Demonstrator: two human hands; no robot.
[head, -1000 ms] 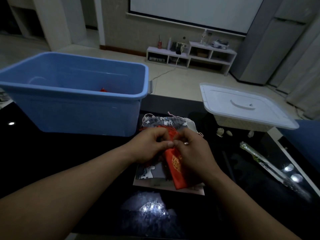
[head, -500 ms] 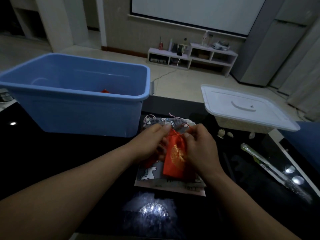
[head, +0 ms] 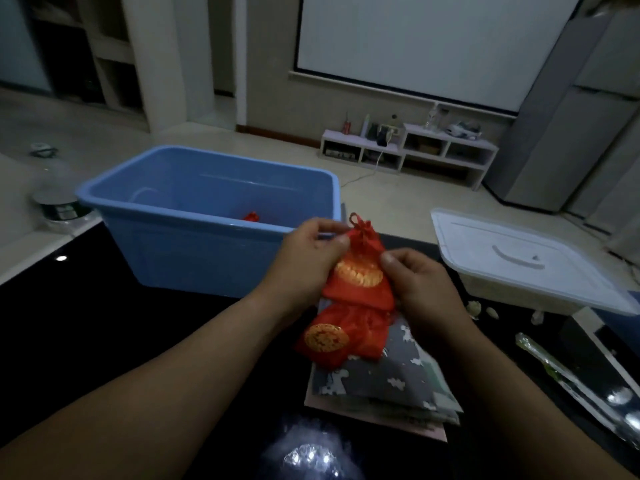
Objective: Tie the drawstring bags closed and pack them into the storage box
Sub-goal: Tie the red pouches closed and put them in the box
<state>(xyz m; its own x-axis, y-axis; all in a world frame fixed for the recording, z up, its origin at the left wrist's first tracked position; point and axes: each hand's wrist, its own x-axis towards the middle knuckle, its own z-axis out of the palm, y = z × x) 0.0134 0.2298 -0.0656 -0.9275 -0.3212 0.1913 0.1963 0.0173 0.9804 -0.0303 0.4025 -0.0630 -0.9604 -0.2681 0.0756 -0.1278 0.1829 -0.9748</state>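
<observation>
Left hand (head: 311,261) and right hand (head: 420,285) have raised the red satin drawstring bag (head: 360,282), fingers (head: 341,241) pinching near its cinched neck; probably the blue plastic storage box (head: 207,216) next.

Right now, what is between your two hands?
In the head view, a red drawstring bag sits between the left hand and right hand; both pinch it.
</observation>
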